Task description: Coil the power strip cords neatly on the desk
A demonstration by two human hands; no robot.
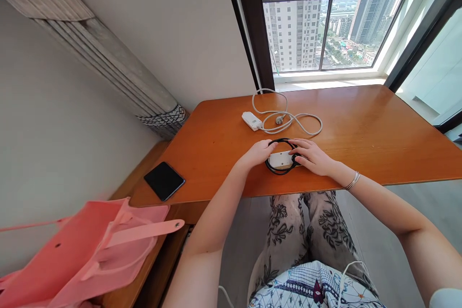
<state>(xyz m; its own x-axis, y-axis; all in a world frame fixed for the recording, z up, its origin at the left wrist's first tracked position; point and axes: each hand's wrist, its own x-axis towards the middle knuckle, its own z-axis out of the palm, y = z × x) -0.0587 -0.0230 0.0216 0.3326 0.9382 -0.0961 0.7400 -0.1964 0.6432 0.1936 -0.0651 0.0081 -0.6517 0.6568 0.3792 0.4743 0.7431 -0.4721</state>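
Observation:
A white power strip (280, 159) lies near the table's front edge, ringed by a coiled black cord (277, 172). My left hand (258, 154) grips the left side of the coil, its fingertips partly hidden. At the opposite side, my right hand (312, 156) has its fingers over the coil and its thumb near the strip's right end, around the cord. Beyond both hands rests a second, smaller white power strip (251, 121) with a loosely looped white cord (310, 132). Its plug (279, 120) lies within the loops.
The wooden table (378, 139) reaches back to the window (328, 33). A black phone (164, 181) lies at its left front corner. Below that corner is an open pink bag (90, 245). A gathered grey curtain (119, 72) hangs at the left.

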